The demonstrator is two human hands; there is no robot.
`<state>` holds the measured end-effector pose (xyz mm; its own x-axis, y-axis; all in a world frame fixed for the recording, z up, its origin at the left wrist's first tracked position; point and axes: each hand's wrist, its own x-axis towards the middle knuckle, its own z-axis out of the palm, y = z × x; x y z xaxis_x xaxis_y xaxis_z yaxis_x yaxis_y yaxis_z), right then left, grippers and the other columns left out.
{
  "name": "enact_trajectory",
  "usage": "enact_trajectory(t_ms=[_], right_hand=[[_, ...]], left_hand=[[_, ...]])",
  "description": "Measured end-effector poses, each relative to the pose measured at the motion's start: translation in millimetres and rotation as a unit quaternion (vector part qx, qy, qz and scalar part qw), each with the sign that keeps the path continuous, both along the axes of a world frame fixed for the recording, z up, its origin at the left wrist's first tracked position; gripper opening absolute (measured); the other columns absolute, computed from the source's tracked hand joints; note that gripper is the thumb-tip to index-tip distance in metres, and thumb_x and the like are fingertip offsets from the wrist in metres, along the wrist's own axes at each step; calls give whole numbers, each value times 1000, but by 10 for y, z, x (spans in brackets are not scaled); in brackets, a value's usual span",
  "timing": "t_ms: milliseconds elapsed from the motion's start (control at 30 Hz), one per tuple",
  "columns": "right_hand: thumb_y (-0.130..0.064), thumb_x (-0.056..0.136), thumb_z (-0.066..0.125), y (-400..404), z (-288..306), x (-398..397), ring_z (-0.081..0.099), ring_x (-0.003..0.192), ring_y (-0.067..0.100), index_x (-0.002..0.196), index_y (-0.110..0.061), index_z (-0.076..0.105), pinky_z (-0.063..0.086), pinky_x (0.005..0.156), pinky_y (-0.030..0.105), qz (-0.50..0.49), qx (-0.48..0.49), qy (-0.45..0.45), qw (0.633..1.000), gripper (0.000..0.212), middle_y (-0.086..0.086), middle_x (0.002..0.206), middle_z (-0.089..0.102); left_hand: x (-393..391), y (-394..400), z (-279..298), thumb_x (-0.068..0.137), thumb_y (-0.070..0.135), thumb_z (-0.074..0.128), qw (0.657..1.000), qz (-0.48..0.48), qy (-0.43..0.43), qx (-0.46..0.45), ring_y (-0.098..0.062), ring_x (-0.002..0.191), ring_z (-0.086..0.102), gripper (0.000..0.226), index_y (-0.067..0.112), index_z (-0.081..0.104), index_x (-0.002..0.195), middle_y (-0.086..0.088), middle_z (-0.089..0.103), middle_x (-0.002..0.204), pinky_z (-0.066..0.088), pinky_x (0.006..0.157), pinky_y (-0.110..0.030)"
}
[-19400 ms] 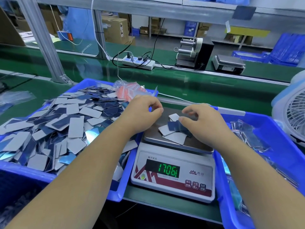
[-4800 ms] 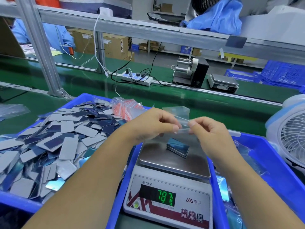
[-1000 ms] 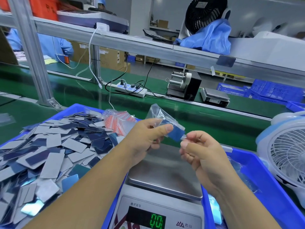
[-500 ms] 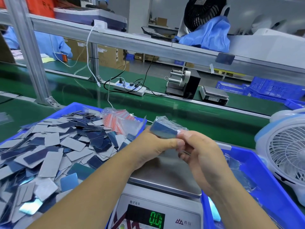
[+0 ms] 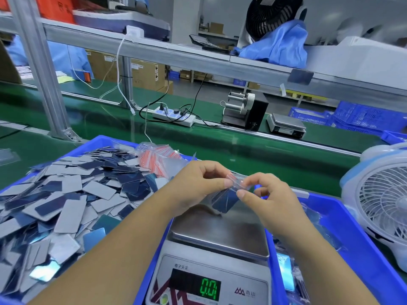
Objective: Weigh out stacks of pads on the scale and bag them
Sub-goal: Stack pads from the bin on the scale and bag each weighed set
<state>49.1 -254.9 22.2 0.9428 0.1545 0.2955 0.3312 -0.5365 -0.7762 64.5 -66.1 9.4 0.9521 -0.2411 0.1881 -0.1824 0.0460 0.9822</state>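
Scale: platter now bare, display reads 0.0; seconds ago we noted a pad stack on it.
Bag: held above the platter, blue pad stack inside, lifted off since then.
Left hand: pinching the bag's top edge.
Right hand: pinching the same edge.
Judgement: we read this as sealing; drop in the right bin remains.

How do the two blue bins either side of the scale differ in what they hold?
The left bin is heaped with loose, unbagged grey and dark-blue pads, plus a bundle of red-striped empty bags. The right bin holds far less, mostly clear bags with pads inside. Both are blue plastic and flank the scale.
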Motion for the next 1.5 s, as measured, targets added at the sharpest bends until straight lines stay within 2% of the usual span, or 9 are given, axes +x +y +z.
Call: enact_trajectory(t_ms=[133, 333, 600, 800, 967, 1067, 1267, 1400, 1500], right_hand=[[-13, 86, 71, -24, -4, 23, 55, 59, -1, 78, -37, 70, 41, 55, 9, 3, 24, 14, 1000, 26, -14, 68, 68], [-7, 86, 71, -38, -37, 51, 58, 63, 4, 85, -38, 61, 46, 63, 25, -7, 93, 7, 996, 33, -11, 73, 69], [4, 83, 66, -53, -63, 44, 49, 60, 7, 79, -32, 53, 42, 56, 15, 53, 109, -39, 992, 38, -10, 67, 60], [-2, 85, 68, -34, -97, 81, 57, 67, 12, 80, -32, 57, 48, 63, 25, 61, 108, -29, 992, 33, -4, 73, 64], [-14, 81, 65, -14, -118, 68, 56, 68, 26, 79, -32, 55, 49, 66, 43, 56, 100, -43, 993, 21, 3, 74, 63], [-10, 85, 68, -14, -113, 68, 57, 72, 27, 81, -32, 56, 50, 68, 46, 56, 82, -59, 993, 25, -1, 75, 63], [-6, 83, 74, -18, -112, 56, 51, 61, 16, 79, -29, 55, 46, 57, 31, 56, 74, -72, 993, 30, 1, 71, 62], [-3, 83, 74, -6, -97, 44, 49, 59, 9, 78, -27, 54, 44, 55, 24, 61, 84, -64, 993, 31, -2, 70, 62], [-1, 84, 72, 17, -90, 29, 54, 63, 12, 79, -26, 55, 47, 59, 28, 77, 104, -42, 991, 30, 0, 72, 63]], left_hand=[[7, 6, -9, 92, 2, 67, 999, -8, 42, -18, -7, 70, 66, 17, 16, 72, 84, 7, 70, 72, 56, 64, -21], [24, 13, -14, 90, 4, 70, 997, 16, 66, -19, -8, 69, 66, 22, 19, 73, 74, 7, 68, 70, 57, 64, -23], [47, 60, -14, 87, 0, 70, 994, -14, 100, -30, -12, 73, 68, 32, 23, 72, 64, 3, 67, 73, 59, 71, -29], [39, 17, -34, 90, 0, 65, 995, -23, 91, -25, -7, 63, 58, 33, 23, 66, 67, 6, 59, 67, 54, 61, -26], [-3, -68, -51, 84, 13, 71, 999, -15, 39, 24, -10, 65, 55, 18, 24, 68, 70, 8, 59, 66, 49, 75, -38], [-4, -66, -48, 82, 16, 70, 999, 3, 3, 49, -10, 66, 51, 19, 27, 69, 67, 10, 58, 64, 47, 72, -32], [-3, -61, -58, 84, 13, 69, 998, 2, -23, 52, -14, 68, 50, 17, 25, 67, 71, 4, 57, 68, 45, 67, -30], [2, -81, -70, 88, 3, 71, 996, 7, -57, 74, -7, 62, 52, 25, 22, 69, 72, 10, 60, 64, 44, 62, -18], [-8, -90, -59, 89, 0, 69, 993, 7, -78, 90, -1, 59, 51, 27, 21, 67, 72, 15, 59, 62, 42, 60, -12]])
